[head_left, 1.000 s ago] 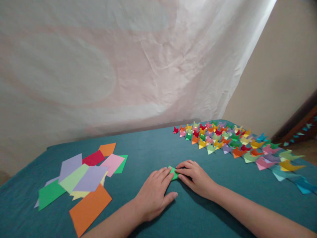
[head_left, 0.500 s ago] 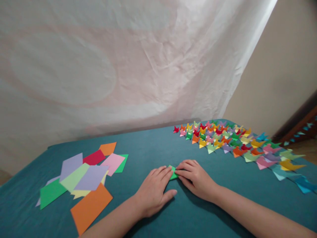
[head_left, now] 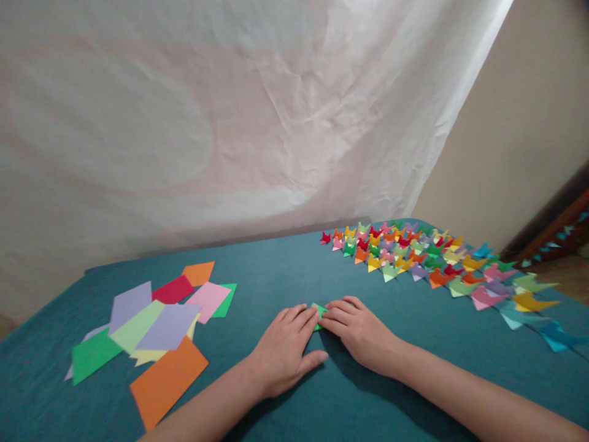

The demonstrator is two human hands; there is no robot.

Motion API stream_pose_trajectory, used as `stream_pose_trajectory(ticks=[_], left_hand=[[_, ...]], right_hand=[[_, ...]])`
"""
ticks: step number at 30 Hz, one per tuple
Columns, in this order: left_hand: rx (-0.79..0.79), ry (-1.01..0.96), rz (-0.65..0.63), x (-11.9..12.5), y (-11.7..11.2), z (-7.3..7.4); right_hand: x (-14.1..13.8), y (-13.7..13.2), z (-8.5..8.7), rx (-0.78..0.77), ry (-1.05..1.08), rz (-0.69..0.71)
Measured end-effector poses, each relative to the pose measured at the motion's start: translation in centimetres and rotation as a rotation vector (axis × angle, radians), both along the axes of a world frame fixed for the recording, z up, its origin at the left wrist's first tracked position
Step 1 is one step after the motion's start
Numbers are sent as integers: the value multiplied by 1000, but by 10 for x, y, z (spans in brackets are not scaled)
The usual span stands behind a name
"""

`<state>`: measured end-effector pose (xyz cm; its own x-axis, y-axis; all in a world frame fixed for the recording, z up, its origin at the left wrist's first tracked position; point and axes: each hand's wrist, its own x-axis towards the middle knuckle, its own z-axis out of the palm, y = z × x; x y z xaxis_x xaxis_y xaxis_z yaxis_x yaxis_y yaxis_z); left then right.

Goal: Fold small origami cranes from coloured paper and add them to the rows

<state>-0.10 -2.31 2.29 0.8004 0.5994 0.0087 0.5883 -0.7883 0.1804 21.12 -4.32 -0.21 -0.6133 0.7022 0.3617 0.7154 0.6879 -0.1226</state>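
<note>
1. Fingers of the left hand lie flat and extended, pressing down on a small green paper without gripping it.
2. Right hand meets it from the right, fingertips slightly curled, pressing on the same paper.
3. Only a pointed, folded corner of the paper shows between the fingertips, at lower centre on the teal cloth-covered table.
4. Flat coloured sheets overlap at lower left; small pointed folded figures stand in rows at right.

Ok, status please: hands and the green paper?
Left hand and right hand pressing small green paper on table. Mostly covered. Coloured sheets left, folded figures right, both apart.
</note>
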Motion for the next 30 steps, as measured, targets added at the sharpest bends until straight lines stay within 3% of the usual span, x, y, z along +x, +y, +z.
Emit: stream_pose_trajectory(ticks=[16, 30], left_hand=[[32, 30, -9, 2, 1, -2], [33, 31, 1, 2, 1, -1]], right_hand=[[-2, -7, 4, 40, -146, -8], [7, -14, 25, 36, -287, -200]])
